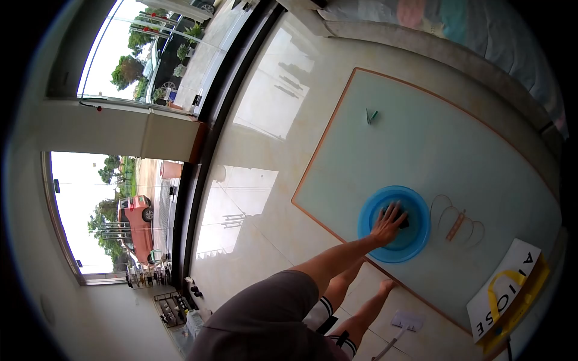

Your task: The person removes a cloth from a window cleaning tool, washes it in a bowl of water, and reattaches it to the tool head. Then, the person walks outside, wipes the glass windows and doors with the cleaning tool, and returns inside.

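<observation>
Blue round basin (pixel 365 218) opens upward; left hand (pixel 390 222) inside.

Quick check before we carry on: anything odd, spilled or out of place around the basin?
No clear spill or damage shows. One mild oddity: a small green V-shaped item lies by itself on the pale surface, well apart from the blue basin, so it looks stray. It's too small to identify.

Glossy pale floor tiles (pixel 283 180), daylit windows (pixel 75 210), white wall (pixel 90 129), perhaps a bed (pixel 481 39)
</observation>
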A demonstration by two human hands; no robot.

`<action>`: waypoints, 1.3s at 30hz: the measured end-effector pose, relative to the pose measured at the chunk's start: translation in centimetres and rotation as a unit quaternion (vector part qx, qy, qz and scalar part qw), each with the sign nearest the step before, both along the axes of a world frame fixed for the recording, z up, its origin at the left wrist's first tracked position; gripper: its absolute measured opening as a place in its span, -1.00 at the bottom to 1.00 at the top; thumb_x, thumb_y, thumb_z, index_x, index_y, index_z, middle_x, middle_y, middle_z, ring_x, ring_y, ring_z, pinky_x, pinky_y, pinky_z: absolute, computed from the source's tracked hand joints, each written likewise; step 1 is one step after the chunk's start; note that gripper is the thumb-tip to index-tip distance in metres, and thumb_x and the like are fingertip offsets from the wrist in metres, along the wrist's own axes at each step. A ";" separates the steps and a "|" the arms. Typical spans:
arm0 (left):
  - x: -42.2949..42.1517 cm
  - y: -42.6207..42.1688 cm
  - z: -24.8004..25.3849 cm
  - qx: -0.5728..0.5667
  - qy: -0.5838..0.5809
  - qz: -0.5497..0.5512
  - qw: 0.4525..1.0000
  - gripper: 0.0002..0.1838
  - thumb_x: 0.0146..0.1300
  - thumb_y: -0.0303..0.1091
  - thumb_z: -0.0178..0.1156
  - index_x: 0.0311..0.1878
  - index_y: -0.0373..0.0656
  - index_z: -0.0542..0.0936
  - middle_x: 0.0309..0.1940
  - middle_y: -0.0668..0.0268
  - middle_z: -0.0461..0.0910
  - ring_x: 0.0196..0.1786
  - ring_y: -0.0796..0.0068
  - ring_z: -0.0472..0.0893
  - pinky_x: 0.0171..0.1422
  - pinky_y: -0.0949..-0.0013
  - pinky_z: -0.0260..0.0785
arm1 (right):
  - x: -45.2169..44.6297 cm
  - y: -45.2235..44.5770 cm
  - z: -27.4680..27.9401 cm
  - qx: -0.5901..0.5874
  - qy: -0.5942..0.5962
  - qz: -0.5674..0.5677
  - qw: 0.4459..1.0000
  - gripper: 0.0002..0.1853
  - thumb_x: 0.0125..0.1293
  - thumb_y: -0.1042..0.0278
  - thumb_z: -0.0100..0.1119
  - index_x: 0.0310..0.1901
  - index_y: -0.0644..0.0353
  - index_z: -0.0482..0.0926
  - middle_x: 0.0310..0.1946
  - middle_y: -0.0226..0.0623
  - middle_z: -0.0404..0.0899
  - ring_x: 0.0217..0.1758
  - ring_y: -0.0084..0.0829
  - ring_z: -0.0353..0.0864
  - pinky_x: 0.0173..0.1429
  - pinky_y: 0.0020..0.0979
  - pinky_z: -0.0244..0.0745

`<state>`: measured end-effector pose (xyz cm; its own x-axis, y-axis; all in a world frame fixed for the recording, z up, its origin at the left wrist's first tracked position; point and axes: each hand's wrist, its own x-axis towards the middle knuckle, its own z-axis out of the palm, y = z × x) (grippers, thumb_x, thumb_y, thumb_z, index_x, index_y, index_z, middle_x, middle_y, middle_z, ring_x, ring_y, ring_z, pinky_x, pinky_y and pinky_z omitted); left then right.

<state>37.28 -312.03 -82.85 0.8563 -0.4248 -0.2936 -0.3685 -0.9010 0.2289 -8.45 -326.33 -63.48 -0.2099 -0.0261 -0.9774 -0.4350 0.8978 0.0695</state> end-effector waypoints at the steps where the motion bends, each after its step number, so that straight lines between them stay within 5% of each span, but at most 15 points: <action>1: 0.0 0.1 -0.3 0.023 -0.010 -0.037 0.999 -0.41 0.22 -0.31 0.01 0.33 0.21 0.15 0.42 0.15 -0.15 0.44 0.07 -0.09 0.36 -0.11 -0.10 | 0.5 0.0 0.4 -0.005 -0.005 -0.001 1.000 -0.66 0.24 0.13 0.14 -0.58 0.05 0.28 -0.73 -0.53 0.18 -0.69 -0.61 0.13 -0.61 -0.52 0.06; 5: 2.4 0.1 1.6 0.010 0.112 -0.103 0.988 -0.38 0.21 -0.44 -0.03 0.31 0.38 0.19 0.41 0.16 -0.09 0.43 0.10 -0.05 0.38 -0.08 -0.10 | 1.5 0.0 1.6 -0.016 -0.011 0.002 1.000 -0.70 0.29 0.19 0.09 -0.54 0.06 0.30 -0.70 -0.53 0.19 -0.67 -0.62 0.13 -0.58 -0.52 0.07; 6: 2.8 0.8 0.0 -0.033 0.057 -0.120 0.991 -0.43 0.19 -0.47 -0.02 0.25 0.31 0.28 0.34 0.13 0.02 0.36 0.08 0.10 0.32 -0.01 0.07 | 1.4 0.0 1.8 -0.018 -0.007 0.005 1.000 -0.71 0.29 0.20 0.08 -0.54 0.07 0.31 -0.70 -0.53 0.19 -0.66 -0.62 0.13 -0.58 -0.52 0.08; 9: 6.0 0.6 0.8 -0.067 0.224 -0.102 0.967 -0.51 0.18 -0.48 0.00 0.18 0.22 0.36 0.25 0.11 0.13 0.25 0.06 0.26 0.21 0.12 0.23 | 1.1 -0.2 1.8 -0.026 0.000 0.013 1.000 -0.73 0.31 0.22 0.06 -0.52 0.07 0.32 -0.68 -0.53 0.20 -0.65 -0.62 0.13 -0.57 -0.53 0.08; 10: 6.0 0.6 0.2 -0.082 0.161 -0.106 0.978 -0.64 0.21 -0.45 0.00 0.09 0.03 0.41 0.19 0.08 0.21 0.09 0.04 0.42 0.08 0.16 0.34 | 0.9 -0.4 2.2 -0.016 -0.012 0.020 1.000 -0.77 0.33 0.25 0.03 -0.47 0.09 0.35 -0.67 -0.53 0.20 -0.62 -0.62 0.14 -0.54 -0.54 0.10; 16: 4.5 -0.3 2.9 -0.160 0.197 0.122 0.960 -0.73 0.27 -0.29 -0.02 0.01 -0.12 0.43 -0.29 0.05 0.55 -0.25 0.06 0.58 -0.14 0.12 0.42 | 0.6 -0.9 2.2 -0.011 -0.036 0.021 0.999 -0.84 0.37 0.25 -0.06 -0.29 0.11 0.45 -0.64 -0.53 0.20 -0.60 -0.64 0.15 -0.52 -0.59 0.10; 19: 3.7 0.7 1.1 -0.116 0.205 0.131 0.963 -0.72 0.32 -0.18 -0.07 -0.02 -0.10 0.45 -0.51 0.12 0.57 -0.38 0.08 0.59 -0.28 0.13 0.42 | 1.9 -0.3 2.9 -0.040 -0.054 0.038 0.997 -0.84 0.38 0.24 -0.07 -0.26 0.10 0.47 -0.63 -0.54 0.21 -0.60 -0.65 0.16 -0.52 -0.60 0.11; 22: 1.7 1.9 -2.2 -0.076 0.026 0.076 0.994 -0.68 0.34 -0.13 -0.12 -0.10 -0.14 0.49 -0.61 0.18 0.55 -0.52 0.06 0.54 -0.41 0.13 0.39 | 2.5 -0.9 3.4 -0.033 -0.028 0.038 0.998 -0.86 0.36 0.23 -0.06 -0.26 0.08 0.44 -0.64 -0.54 0.20 -0.60 -0.66 0.15 -0.53 -0.60 0.11; 25: 2.3 1.7 -1.5 -0.201 0.077 0.213 0.953 -0.72 0.31 -0.20 -0.10 -0.12 -0.17 0.50 -0.57 0.15 0.52 -0.46 0.07 0.53 -0.29 0.08 0.39 | 3.3 -1.1 4.0 -0.056 -0.022 0.044 0.997 -0.85 0.37 0.25 -0.08 -0.31 0.08 0.42 -0.65 -0.54 0.19 -0.61 -0.65 0.14 -0.53 -0.60 0.10; 26: 2.3 1.3 -0.9 -0.162 0.024 0.211 0.964 -0.74 0.25 -0.30 -0.01 -0.04 -0.18 0.43 -0.28 0.06 0.52 -0.20 0.04 0.51 -0.08 0.02 0.34 | 2.7 -0.9 3.4 -0.043 -0.020 0.026 0.999 -0.82 0.37 0.26 -0.09 -0.38 0.08 0.40 -0.65 -0.53 0.17 -0.62 -0.65 0.11 -0.54 -0.59 0.09; 29: 2.4 0.7 1.1 -0.224 0.012 0.216 0.950 -0.59 0.15 -0.38 0.09 0.10 -0.13 0.34 0.15 -0.03 0.29 0.16 -0.04 0.32 0.10 -0.03 0.21 | 1.8 -0.3 3.0 -0.037 -0.035 0.033 0.998 -0.80 0.37 0.26 -0.09 -0.43 0.07 0.36 -0.66 -0.53 0.15 -0.63 -0.65 0.10 -0.55 -0.59 0.06; 32: 1.1 0.3 0.7 -0.212 -0.033 0.087 0.973 -0.38 0.05 -0.35 0.18 0.23 -0.04 0.25 0.33 -0.05 0.01 0.31 -0.09 0.13 0.17 -0.07 0.17 | 3.4 -0.1 3.4 -0.036 -0.026 0.044 0.998 -0.73 0.37 0.26 -0.10 -0.51 0.04 0.26 -0.68 -0.53 0.12 -0.65 -0.65 0.07 -0.57 -0.59 0.04; 35: 0.5 -0.1 0.5 -0.073 -0.032 -0.057 0.995 -0.32 0.03 -0.38 0.19 0.28 0.03 0.22 0.37 -0.05 -0.09 0.37 -0.03 0.06 0.25 -0.10 0.11 | 3.8 -0.1 3.3 -0.028 -0.020 0.036 0.999 -0.72 0.37 0.26 -0.10 -0.53 0.03 0.24 -0.69 -0.54 0.10 -0.65 -0.65 0.07 -0.57 -0.59 0.04; 39: 1.0 0.3 -1.1 -0.104 -0.008 -0.113 0.988 -0.47 0.05 -0.45 0.14 0.15 0.09 0.35 0.25 0.05 0.12 0.28 0.02 0.19 0.20 0.00 0.23 | 4.4 -0.1 3.1 -0.004 -0.037 0.030 0.999 -0.73 0.37 0.27 -0.13 -0.53 0.02 0.24 -0.69 -0.55 0.10 -0.66 -0.66 0.08 -0.57 -0.59 0.05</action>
<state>38.29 -311.69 -83.95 0.7364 -0.6556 -0.1669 -0.5598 -0.7290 0.3938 -4.05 -326.38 -60.34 -0.1353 -0.0438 -0.9898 -0.4921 0.8701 0.0288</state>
